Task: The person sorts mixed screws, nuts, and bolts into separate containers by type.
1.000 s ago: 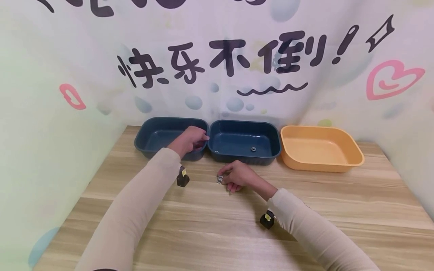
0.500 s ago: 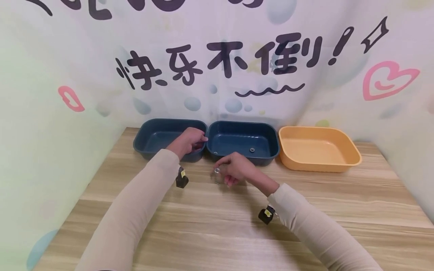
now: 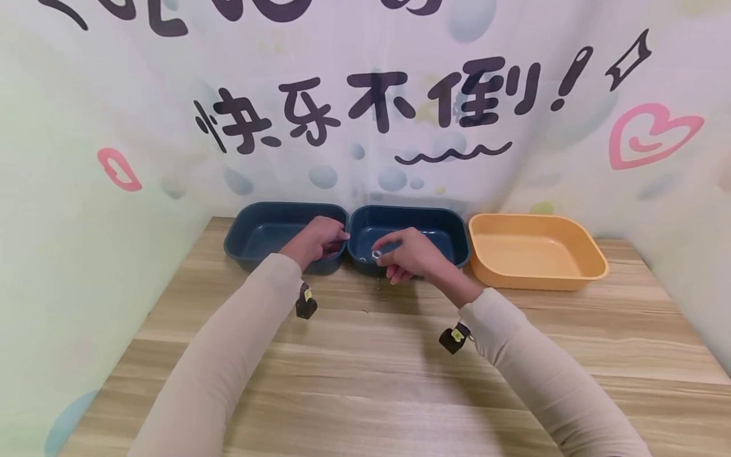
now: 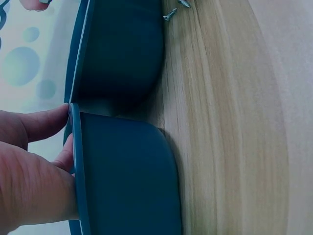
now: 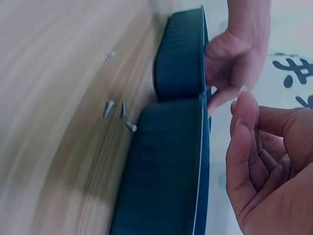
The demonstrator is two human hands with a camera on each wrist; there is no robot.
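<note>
Now the right hand (image 3: 408,256) pinches a small, light, stiff nut (image 3: 376,254) by its rim over the middle bin (image 3: 451,222); the left hand (image 3: 316,240) grips the bin (image 3: 251,223) beside it.

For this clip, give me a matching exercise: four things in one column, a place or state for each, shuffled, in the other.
Things:
1. small silver metal nut
2. left dark blue plastic bin
3. orange plastic bin
4. small grey screws

Places or states:
A. rightmost in the row
B. loose on the wooden table
C. pinched by the right hand
D. rim gripped by the left hand

Pairs: 1-C, 2-D, 3-A, 4-B
</note>
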